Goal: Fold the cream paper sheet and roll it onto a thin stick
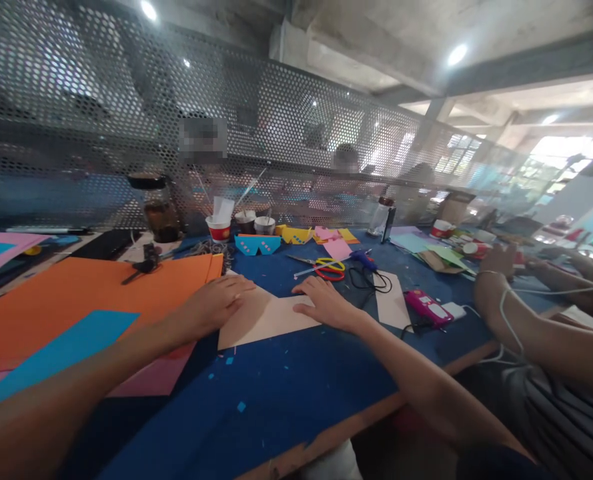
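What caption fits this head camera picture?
Left hand and right hand rest on beige paper on the blue table, scissors beyond.

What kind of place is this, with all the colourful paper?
Probably a shared craft workshop: beige paper, an orange sheet, scissors and paper cups sit on the blue worktable, and another person works alongside.

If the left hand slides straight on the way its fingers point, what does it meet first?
Probably the yellow-handled scissors past the beige paper that the left hand presses, though depth is unclear.
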Available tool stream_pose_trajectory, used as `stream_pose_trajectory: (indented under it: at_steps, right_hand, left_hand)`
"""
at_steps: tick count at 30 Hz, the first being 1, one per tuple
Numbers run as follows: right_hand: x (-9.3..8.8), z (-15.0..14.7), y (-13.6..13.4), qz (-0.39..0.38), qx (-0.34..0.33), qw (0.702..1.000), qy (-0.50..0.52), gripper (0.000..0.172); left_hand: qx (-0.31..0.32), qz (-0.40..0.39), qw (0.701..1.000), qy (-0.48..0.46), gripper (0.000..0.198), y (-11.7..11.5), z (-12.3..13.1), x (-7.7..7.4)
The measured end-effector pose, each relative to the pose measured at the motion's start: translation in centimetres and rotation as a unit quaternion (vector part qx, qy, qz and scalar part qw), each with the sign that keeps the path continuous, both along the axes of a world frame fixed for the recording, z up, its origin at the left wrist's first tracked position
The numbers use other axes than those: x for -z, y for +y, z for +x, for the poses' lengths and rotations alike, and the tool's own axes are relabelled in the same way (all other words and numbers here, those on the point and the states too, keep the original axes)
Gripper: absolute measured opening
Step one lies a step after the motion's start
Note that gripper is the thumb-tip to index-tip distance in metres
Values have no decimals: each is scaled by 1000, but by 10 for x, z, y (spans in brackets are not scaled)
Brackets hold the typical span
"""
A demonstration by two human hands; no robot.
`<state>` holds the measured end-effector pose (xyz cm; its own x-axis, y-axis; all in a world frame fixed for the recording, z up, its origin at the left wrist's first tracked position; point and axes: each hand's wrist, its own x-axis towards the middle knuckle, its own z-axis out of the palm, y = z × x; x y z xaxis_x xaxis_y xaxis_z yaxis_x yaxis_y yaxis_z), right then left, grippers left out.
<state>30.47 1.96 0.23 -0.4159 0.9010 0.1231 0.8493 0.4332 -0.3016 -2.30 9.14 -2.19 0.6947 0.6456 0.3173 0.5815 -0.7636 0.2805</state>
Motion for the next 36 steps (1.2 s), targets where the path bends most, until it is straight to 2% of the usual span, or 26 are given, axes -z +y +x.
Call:
stream_pose_trajectory:
  at_steps: [4,8,15,23,26,29,33,36]
  right_hand:
    - [3,0,-2,3,9,1000,-2,27]
    - [3,0,-2,3,9,1000,5,26]
    - [7,2,-1,9,4,1000,16,24]
    - [9,5,-1,77,26,997,18,22]
    - [5,6,-2,133,45,989,52,21]
    - [0,7,-3,209,61,971,98,19]
    - [-5,9,-4,270,87,948,145,23]
    - [-8,9,-6,296,78,935,178,22]
  left_hand:
    - [31,-20,998,56,46,33,20,-3]
    - [58,-41,993,95,44,48,30,-5]
    - [62,-83,979,176,29,66,39,-21]
    - [33,-135,968,207,35,65,63,-50]
    - [7,-135,974,181,31,58,69,-68]
    - [-17,-107,984,141,14,46,71,-95]
    - [-35,-61,992,104,16,26,69,-131]
    - [-67,-36,993,90,16,9,64,-148]
